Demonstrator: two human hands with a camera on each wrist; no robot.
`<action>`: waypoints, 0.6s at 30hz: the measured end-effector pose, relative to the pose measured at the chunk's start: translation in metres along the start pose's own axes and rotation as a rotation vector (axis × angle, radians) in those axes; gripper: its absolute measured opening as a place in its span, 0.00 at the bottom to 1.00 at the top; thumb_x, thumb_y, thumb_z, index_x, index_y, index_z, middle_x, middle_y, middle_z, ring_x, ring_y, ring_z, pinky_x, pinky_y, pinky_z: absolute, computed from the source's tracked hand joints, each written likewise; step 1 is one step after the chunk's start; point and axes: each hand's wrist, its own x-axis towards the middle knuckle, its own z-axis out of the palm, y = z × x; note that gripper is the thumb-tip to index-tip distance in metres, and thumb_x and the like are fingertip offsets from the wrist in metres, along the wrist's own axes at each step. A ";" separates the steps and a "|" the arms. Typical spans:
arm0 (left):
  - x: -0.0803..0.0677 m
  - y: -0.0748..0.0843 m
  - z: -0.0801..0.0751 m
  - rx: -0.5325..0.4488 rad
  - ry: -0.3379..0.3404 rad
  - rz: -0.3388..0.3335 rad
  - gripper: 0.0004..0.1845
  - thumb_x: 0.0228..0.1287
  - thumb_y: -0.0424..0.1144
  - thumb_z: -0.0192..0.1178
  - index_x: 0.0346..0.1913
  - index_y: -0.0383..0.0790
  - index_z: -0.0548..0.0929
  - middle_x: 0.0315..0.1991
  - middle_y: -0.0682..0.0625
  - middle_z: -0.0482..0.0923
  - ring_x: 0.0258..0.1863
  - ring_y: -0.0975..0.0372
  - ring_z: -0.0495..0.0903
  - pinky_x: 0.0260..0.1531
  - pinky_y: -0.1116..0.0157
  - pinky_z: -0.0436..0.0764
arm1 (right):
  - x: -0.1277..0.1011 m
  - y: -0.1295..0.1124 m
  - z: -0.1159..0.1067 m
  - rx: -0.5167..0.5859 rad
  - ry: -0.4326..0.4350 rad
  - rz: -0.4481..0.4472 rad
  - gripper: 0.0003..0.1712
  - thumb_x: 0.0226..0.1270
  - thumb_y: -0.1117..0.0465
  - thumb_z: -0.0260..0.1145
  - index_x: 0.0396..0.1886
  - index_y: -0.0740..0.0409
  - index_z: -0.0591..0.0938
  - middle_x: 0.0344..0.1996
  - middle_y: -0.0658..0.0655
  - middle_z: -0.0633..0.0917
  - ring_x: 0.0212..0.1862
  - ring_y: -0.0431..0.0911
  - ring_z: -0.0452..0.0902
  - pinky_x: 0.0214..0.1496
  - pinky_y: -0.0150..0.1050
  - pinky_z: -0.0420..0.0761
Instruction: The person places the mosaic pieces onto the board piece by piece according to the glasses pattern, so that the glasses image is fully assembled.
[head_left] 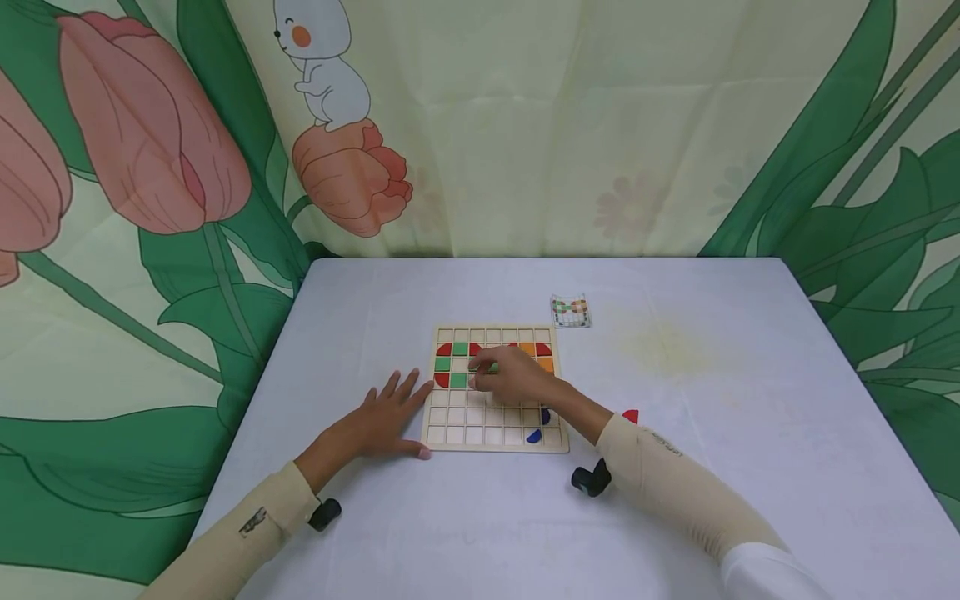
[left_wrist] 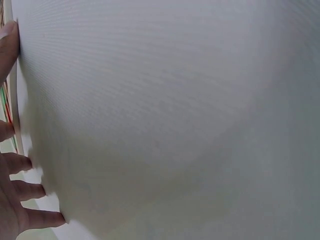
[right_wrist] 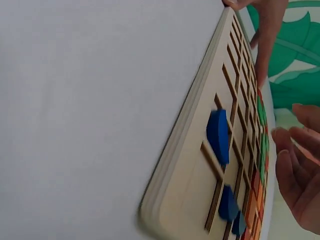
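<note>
1. Head view: the right hand [head_left: 517, 377] hovers over the square pale wooden grid board [head_left: 495, 437], fingers curled on a green square tile [head_left: 491, 367]; whether they pinch it I cannot tell.
2. Green [head_left: 458, 380] and red tiles [head_left: 442, 380] lie just left of those fingertips, blue pieces [right_wrist: 218, 136] behind the wrist.
3. The left hand [head_left: 386, 417] lies flat, fingers spread, fingertips touching the board's left edge.
</note>
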 end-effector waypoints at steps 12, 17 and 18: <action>-0.001 0.002 -0.001 0.007 0.000 -0.001 0.61 0.51 0.71 0.67 0.81 0.48 0.51 0.82 0.39 0.43 0.79 0.37 0.42 0.67 0.30 0.57 | -0.074 0.060 -0.056 0.026 0.059 0.078 0.17 0.70 0.56 0.68 0.54 0.56 0.85 0.41 0.53 0.85 0.29 0.44 0.75 0.29 0.33 0.78; 0.000 0.000 0.001 0.011 -0.004 -0.003 0.61 0.51 0.71 0.67 0.81 0.49 0.49 0.82 0.40 0.42 0.80 0.37 0.41 0.68 0.31 0.57 | -0.111 0.081 -0.072 -0.035 0.058 0.175 0.17 0.68 0.56 0.69 0.55 0.54 0.85 0.43 0.53 0.86 0.28 0.44 0.74 0.27 0.34 0.79; 0.000 0.000 0.001 0.009 -0.001 0.000 0.61 0.51 0.71 0.67 0.81 0.49 0.50 0.82 0.40 0.42 0.79 0.37 0.42 0.67 0.31 0.57 | -0.117 0.084 -0.074 -0.045 0.057 0.189 0.18 0.68 0.57 0.70 0.55 0.54 0.85 0.44 0.53 0.86 0.28 0.45 0.74 0.27 0.35 0.79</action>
